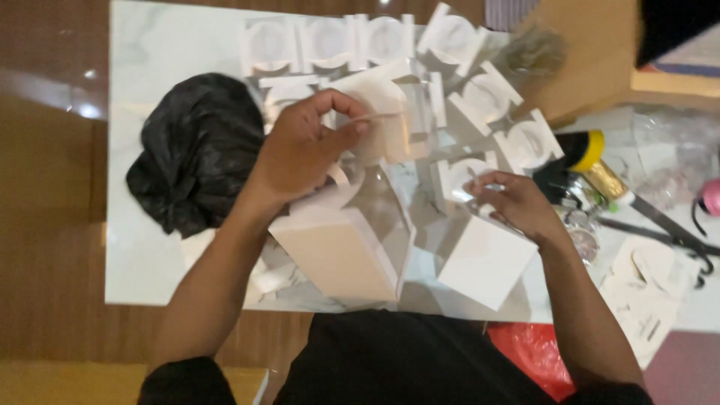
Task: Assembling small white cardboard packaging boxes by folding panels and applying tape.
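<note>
The person's dark upper garment [405, 360] fills the near edge of the view, directly below the white marble-patterned worktop [150, 150]. The tall white box [337, 251] standing at the worktop's near edge serves as the landmark.

Left hand [304, 146]: positioned just above and beyond the tall white box. Its grip is closed, thumb and fingertips pinching a clear plastic sheet [390, 127]. The sheet is held raised off the worktop, apparently so that it can be handled free of the parts beneath it.

Right hand [514, 202]: positioned to the right of the tall white box. Its grip is partly closed, fingertips resting on the top edge of a smaller white box [487, 262], which appears to steady it. Whether the fingers fully clamp the edge cannot be determined.

Beyond the tall white box, flat white card inserts [330, 41] with round cut-outs lie in rows, laid out within reach. To its left sits a black plastic bag [195, 150]. Well to its right lie scissors [660, 225] and a yellow-capped container [589, 150].
</note>
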